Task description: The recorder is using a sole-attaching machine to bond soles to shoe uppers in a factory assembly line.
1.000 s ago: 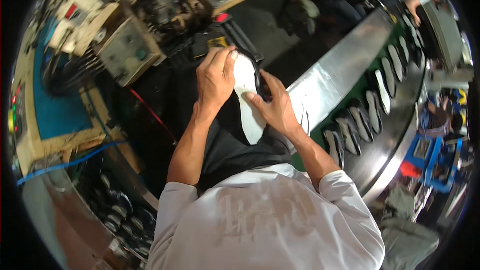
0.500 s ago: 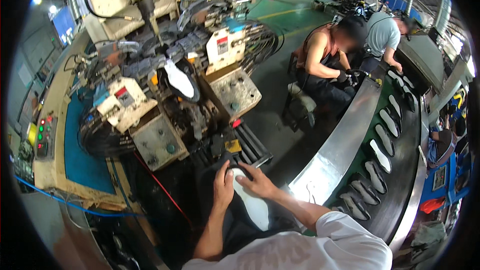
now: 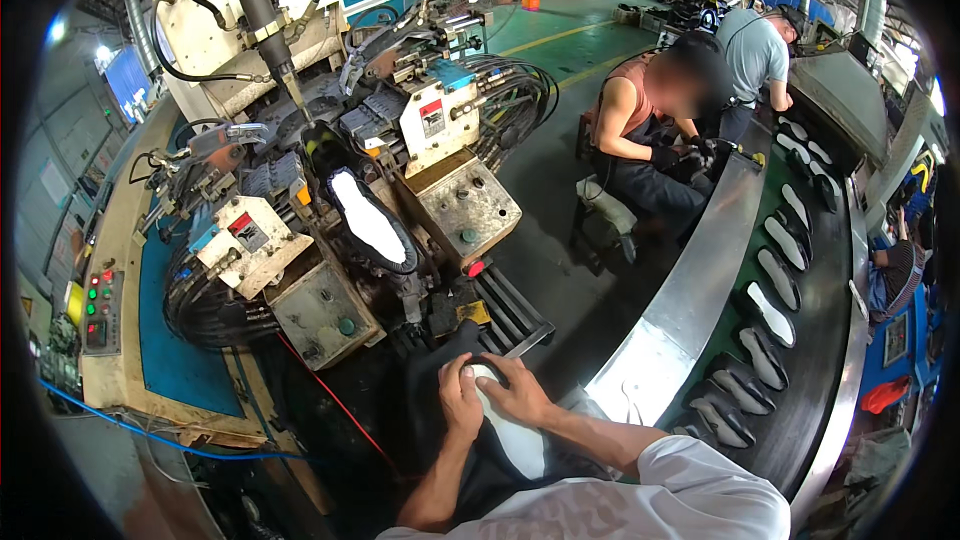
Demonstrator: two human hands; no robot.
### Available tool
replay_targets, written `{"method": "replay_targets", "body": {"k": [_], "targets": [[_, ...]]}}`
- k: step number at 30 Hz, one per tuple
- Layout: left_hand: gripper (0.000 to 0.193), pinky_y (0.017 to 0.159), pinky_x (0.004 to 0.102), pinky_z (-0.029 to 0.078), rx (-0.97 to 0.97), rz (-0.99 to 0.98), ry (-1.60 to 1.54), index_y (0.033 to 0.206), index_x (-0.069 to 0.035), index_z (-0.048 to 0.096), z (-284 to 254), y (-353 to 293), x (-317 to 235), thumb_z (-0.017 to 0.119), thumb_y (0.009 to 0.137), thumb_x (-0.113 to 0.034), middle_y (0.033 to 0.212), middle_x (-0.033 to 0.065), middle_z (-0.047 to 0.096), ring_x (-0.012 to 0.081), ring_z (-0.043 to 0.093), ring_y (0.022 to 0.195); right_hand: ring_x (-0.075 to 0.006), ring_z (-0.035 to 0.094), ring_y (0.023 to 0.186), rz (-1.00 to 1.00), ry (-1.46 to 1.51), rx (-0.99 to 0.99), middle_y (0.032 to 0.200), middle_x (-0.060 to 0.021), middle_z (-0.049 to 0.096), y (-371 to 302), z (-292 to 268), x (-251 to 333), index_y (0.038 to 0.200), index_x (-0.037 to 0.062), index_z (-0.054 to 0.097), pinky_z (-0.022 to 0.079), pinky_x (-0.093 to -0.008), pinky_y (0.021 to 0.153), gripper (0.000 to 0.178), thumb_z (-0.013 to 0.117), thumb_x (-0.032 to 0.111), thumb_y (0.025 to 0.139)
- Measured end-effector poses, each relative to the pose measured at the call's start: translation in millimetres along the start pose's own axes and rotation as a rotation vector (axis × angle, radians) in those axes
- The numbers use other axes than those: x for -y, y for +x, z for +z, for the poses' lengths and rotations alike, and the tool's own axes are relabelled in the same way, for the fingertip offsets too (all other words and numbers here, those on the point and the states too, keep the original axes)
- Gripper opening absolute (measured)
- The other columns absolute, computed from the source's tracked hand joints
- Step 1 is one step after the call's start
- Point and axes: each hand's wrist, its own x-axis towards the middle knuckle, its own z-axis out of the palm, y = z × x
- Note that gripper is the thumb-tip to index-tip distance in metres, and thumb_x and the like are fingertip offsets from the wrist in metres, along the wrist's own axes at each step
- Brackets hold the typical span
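Note:
Both my hands grip a dark shoe upper with a white sole face (image 3: 516,437), held over my lap with the white side up. My left hand (image 3: 461,398) wraps the far end from the left, fingers bent. From the right, my right hand (image 3: 515,392) presses its thumb on the white face, its fingers curled round the far edge. Ahead, another dark shoe upper with a white sole face (image 3: 372,222) sits white side up in the shoe-making machine (image 3: 262,45), between its two control boxes. Neither hand touches the machine.
On my right, a metal ledge (image 3: 660,325) runs beside a conveyor belt (image 3: 815,380) carrying several shoes (image 3: 770,313). Two co-workers (image 3: 640,110) are beyond it, one seated. A red cable (image 3: 335,395) and a button panel (image 3: 100,310) lie to the left.
The shoe in the machine has come nearer to me, and the grey pads around its far end stand wider apart. My hands keep their hold on the shoe upper. The view has shifted slightly.

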Motion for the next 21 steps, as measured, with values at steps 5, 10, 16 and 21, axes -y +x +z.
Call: {"method": "replay_targets", "body": {"k": [5,10,16,21], "targets": [[0.040,0.118,0.0441,0.045,0.131,-0.190,-0.340,0.146,0.000,0.063,15,-3,31,0.055,0.111,-0.017,0.150,0.0194,0.062,0.0365,0.059,0.138,-0.0411,0.069,0.123,0.143,-0.054,0.013,0.129,-0.0308,0.072,6,2,-36,0.155,0.0034,0.059,0.052,-0.0463,0.108,0.064,0.075,0.031,0.099],[0.064,0.130,0.0409,0.032,0.142,-0.535,-1.012,0.174,-0.009,0.028,19,-16,26,0.035,0.121,-0.045,0.170,0.0098,0.043,0.0240,0.043,0.155,-0.0420,0.068,0.130,0.141,0.156,0.037,0.133,-0.0323,0.072,23,-8,-42,0.147,-0.0054,0.061,0.050,-0.0458,0.113,0.062,0.073,0.035,0.102],[0.062,0.128,0.0388,0.033,0.086,-0.402,-0.394,0.172,-0.003,0.027,24,-21,6,0.044,0.119,-0.030,0.170,0.0174,0.039,0.0275,0.043,0.153,-0.0386,0.065,0.133,0.203,0.000,0.077,0.139,-0.0315,0.069,21,-3,-40,0.156,-0.0028,0.054,0.048,-0.0433,0.114,0.068,0.069,0.039,0.104],[0.064,0.123,0.0393,0.039,0.024,-0.347,-0.435,0.171,-0.001,0.026,23,-35,25,0.051,0.116,-0.023,0.166,0.0221,0.043,0.0304,0.046,0.151,-0.0200,0.063,0.128,0.485,0.479,0.186,0.142,-0.0201,0.069,3,-8,-31,0.161,-0.0082,0.046,0.048,-0.0356,0.111,0.067,0.063,0.036,0.113]]}}
